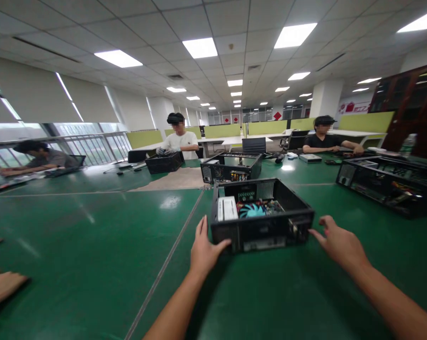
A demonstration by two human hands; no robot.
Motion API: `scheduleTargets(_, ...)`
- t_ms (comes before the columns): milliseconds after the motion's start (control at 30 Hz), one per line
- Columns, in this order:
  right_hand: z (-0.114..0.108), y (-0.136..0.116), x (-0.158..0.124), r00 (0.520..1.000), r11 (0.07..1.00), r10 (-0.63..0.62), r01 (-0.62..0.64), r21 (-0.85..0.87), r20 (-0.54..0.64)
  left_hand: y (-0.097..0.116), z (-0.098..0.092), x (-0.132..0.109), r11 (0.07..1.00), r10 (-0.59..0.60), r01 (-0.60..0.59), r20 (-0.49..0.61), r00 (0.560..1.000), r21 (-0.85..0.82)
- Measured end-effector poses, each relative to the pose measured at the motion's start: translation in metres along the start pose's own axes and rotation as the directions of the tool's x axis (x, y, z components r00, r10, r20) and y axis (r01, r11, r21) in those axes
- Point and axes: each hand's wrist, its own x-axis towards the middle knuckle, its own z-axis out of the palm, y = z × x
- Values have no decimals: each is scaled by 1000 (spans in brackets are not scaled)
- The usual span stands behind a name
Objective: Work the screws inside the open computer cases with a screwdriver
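In front of me on the green table is an open black computer case (263,229), lying on its side. A white-topped box-shaped unit (227,208) and a light-blue fan (251,210) show inside it. My left hand (204,250) is at the case's near left corner, its thumb along the front face and its fingers at the left side. At the near right corner, my right hand (341,241) has its thumb tip by the case. Its fingers are apart, with a small gap between them and the case's side.
A second open computer case (231,169) stands just behind, and another (390,182) is to the right. Farther off, a gloved person (180,141) handles a black case (164,163). Two more people sit at the table. Part of another hand (3,288) shows at lower left.
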Motion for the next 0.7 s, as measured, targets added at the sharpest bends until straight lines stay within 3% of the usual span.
scheduleTargets(100,28,-44,5,994,998,-33,38,-41,104,9,50,14,981,-132,132,-7,991,143)
scheduleTargets(200,41,-65,-17,974,989,-140,145,-19,176,6,71,1,971,-85,50,141,986,236)
scheduleTargets(333,36,-65,-36,939,959,-284,279,52,196,2,71,-12,953,23,-106,279,960,284)
scheduleTargets(533,37,-59,-21,933,965,-260,245,88,248,0,70,-8,933,44,-147,300,953,327)
scheduleTargets(700,43,-59,-25,936,962,-257,226,152,239,-2,72,-10,954,58,-134,275,960,267)
